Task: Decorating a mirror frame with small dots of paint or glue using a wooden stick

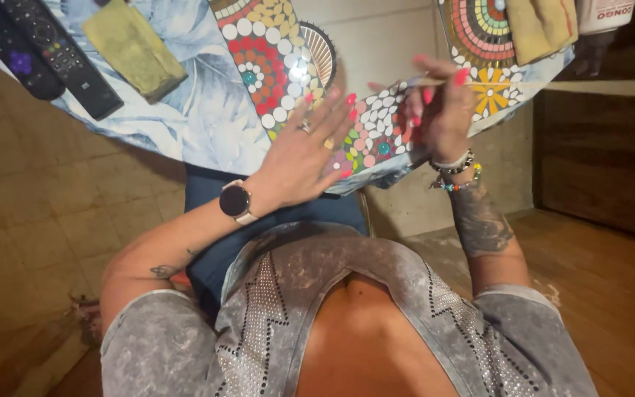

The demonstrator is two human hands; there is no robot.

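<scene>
Steadying mosaic piece [373, 134], left hand [306, 151]; right hand [442, 106] gripping thin stick [435, 81].

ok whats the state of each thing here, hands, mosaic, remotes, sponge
left hand: open, flat on the mosaic piece
right hand: closed on a thin stick
thin stick: held level over the mosaic
mosaic piece: lying on the table
remotes: lying untouched
sponge: lying untouched

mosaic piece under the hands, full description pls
The mosaic piece is a long curved strip covered in small round and oval tiles: white, red, green, pink and teal, in dark grout. It lies on the blue leaf-print tablecloth at the table edge. The left hand rests flat on its near end; the right hand, holding a thin stick, works just above it.
</scene>
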